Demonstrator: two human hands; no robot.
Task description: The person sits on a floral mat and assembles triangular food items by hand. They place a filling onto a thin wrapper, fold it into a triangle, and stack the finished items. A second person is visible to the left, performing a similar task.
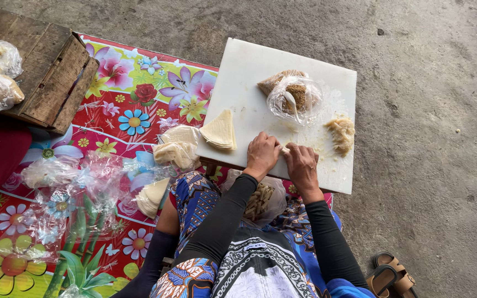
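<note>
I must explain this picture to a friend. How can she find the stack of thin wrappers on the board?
Find the white cutting board on the concrete floor. Near its left edge, above the left hand, lies the wrapper stack: pale yellow, wedge-shaped and bare, unlike the bagged brown filling beside it.

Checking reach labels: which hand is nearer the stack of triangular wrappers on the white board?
Left. The left hand sits just right of the stack of triangular wrappers, apart from it. The right hand lies beyond the left, farther from the stack.
</note>
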